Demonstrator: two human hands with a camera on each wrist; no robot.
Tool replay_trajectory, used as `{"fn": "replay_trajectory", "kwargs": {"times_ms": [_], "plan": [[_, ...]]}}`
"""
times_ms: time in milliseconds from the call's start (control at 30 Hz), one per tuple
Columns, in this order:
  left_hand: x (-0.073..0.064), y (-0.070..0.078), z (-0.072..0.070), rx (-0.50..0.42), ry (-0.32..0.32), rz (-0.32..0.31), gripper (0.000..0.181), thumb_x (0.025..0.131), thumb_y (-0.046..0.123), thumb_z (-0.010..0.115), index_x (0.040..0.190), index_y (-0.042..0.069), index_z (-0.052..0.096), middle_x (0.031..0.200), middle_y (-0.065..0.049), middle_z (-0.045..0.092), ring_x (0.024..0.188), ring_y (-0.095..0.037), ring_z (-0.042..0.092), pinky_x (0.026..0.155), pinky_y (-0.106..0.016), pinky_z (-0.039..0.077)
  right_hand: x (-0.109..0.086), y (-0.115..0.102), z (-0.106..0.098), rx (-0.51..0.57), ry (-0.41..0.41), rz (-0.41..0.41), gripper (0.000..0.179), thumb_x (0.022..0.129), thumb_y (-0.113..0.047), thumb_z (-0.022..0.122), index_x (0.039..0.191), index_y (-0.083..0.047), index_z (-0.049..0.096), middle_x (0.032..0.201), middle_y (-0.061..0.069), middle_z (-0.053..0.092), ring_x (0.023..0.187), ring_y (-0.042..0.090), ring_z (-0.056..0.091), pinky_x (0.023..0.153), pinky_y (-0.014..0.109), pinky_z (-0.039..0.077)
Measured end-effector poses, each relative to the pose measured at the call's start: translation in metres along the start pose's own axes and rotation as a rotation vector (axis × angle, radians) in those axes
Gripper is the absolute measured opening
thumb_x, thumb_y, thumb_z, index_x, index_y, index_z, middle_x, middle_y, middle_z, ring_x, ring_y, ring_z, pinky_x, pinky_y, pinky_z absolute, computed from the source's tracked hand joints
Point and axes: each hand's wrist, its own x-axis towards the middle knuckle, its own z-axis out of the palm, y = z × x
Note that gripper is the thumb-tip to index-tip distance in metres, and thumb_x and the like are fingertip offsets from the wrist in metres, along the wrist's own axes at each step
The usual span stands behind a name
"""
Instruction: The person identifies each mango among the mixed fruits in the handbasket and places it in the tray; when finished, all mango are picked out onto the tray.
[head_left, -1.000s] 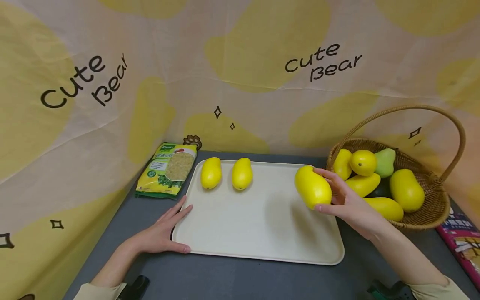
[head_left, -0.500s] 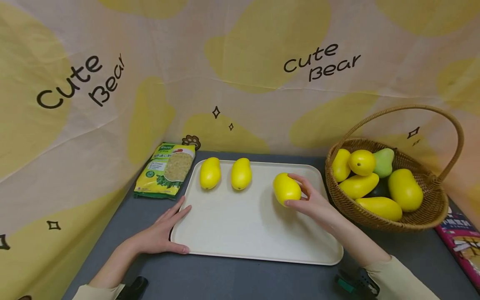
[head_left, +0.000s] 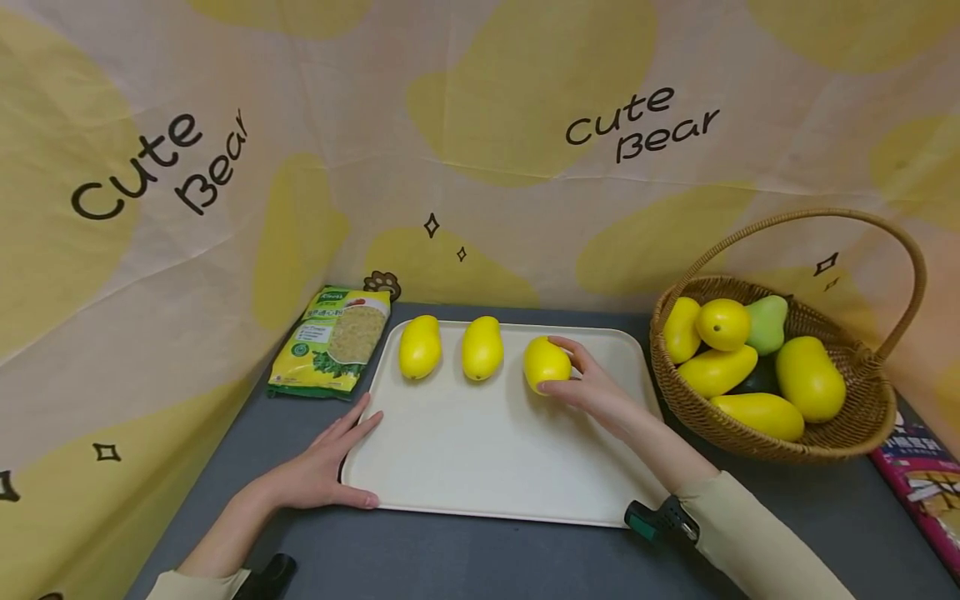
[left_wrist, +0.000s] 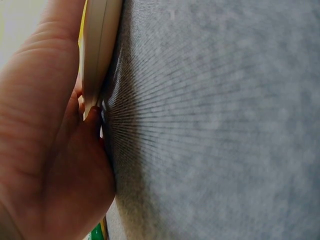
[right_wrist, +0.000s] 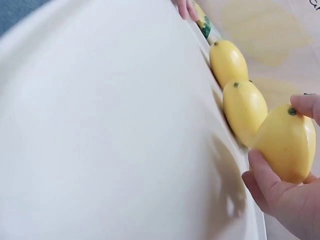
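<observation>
My right hand [head_left: 596, 396] holds a yellow mango [head_left: 543, 365] between thumb and fingers over the back right part of the cream tray [head_left: 465, 454]. In the right wrist view, a dark stem spot shows on this mango [right_wrist: 285, 142], near one fingertip, and a hand shadow falls on the tray. Two more mangoes, a left one [head_left: 420, 348] and a middle one [head_left: 482, 348], lie along the tray's back edge, side by side. At the tray's left end my left hand [head_left: 318, 473] rests with spread fingers on the rim, its thumb along the front corner.
A wicker basket [head_left: 772, 450] with a tall handle stands right of the tray, holding several yellow fruits and a green one [head_left: 767, 325]. Behind the left hand lies a yellow-green food packet [head_left: 330, 342]. A pink package [head_left: 922, 483] lies at far right. A printed cloth hangs behind.
My right hand has carried the mango leftward from beside the basket and lowered it toward the tray, into line with the other two. The left hand has stayed on the rim.
</observation>
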Motion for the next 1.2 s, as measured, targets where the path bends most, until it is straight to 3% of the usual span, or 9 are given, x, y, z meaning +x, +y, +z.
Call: {"fn": "replay_trajectory", "kwargs": {"times_ms": [267,533,833,1200], "plan": [[0.0,0.0,0.0,-0.003,-0.007,0.003,0.111,0.072,0.059,0.078,0.156,0.013,0.023,0.163,-0.01,-0.007,0.145,-0.043,0.005,0.106,-0.071,0.009,0.018,0.004,0.004,0.001,0.029,-0.03,0.084,0.083,-0.013,0.077,0.151,-0.021,0.028,0.151,0.013,0.028,0.122,0.035,0.042,0.097,0.04,0.043],[0.001,-0.001,0.0,0.002,-0.008,-0.018,0.112,0.071,0.061,0.078,0.156,0.015,0.022,0.164,-0.008,-0.007,0.145,-0.042,0.005,0.106,-0.071,0.009,0.026,0.009,0.006,-0.065,0.039,-0.074,0.085,0.083,-0.014,0.076,0.151,-0.019,0.027,0.153,0.011,0.026,0.131,0.035,0.035,0.11,0.053,0.027],[0.001,-0.004,0.001,0.004,0.001,-0.01,0.113,0.07,0.062,0.078,0.156,0.014,0.022,0.164,-0.008,-0.007,0.145,-0.043,0.006,0.107,-0.07,0.009,0.032,0.016,0.001,-0.098,0.068,-0.081,0.087,0.082,-0.016,0.077,0.152,-0.022,0.026,0.158,0.013,0.023,0.139,0.035,0.028,0.113,0.058,0.018],[-0.001,0.0,0.0,-0.002,0.008,0.013,0.111,0.072,0.058,0.079,0.156,0.012,0.023,0.163,-0.01,-0.006,0.144,-0.044,0.007,0.106,-0.071,0.009,0.035,0.019,0.005,-0.127,0.117,-0.115,0.087,0.081,-0.014,0.079,0.151,-0.019,0.028,0.155,0.015,0.028,0.133,0.035,0.035,0.111,0.053,0.026]]}}
